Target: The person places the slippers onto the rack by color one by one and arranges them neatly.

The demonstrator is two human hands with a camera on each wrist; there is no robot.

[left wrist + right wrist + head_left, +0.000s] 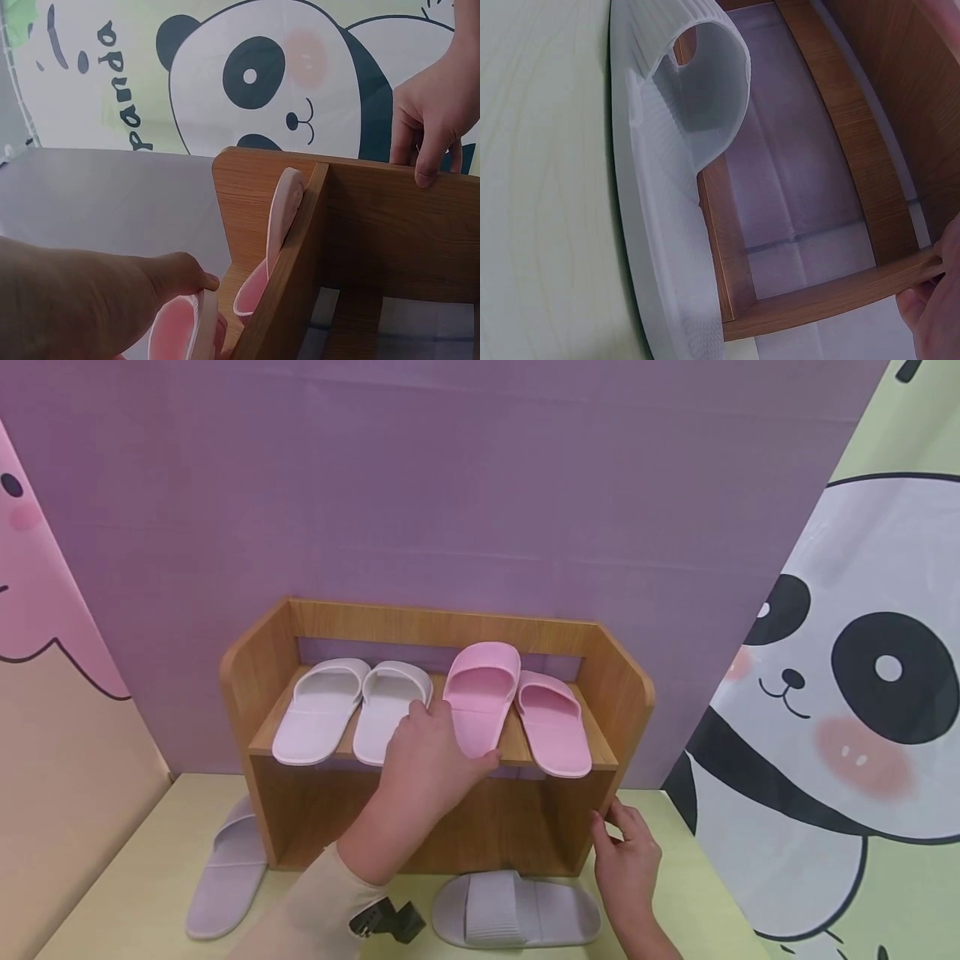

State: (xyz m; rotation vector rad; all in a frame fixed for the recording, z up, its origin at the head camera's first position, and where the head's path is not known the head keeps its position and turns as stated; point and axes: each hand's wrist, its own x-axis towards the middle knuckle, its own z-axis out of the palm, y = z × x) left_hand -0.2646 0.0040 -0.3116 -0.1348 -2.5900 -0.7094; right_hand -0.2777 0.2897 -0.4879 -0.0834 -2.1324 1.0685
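My left hand [427, 756] pinches a pink slipper [482, 693] by its toe-down front end, over the upper board of a wooden shoe rack [442, 620]. The thumb and the slipper's edge show in the left wrist view. Beside it, on the right, the other pink slipper [557, 727] lies on the same board. Two white slippers, one [318, 714] at the left and one [386, 718] partly behind my left hand, rest there too. My right hand [630, 852] grips the front edge of the rack's right side panel [840, 289], low down.
A grey-lilac slipper [228, 877] leans by the rack's left side. Another [555, 910] lies crosswise on the pale table [135, 877] in front of the rack. A purple backdrop [450, 485] stands behind, with a panda-printed sheet [847, 693] at the right.
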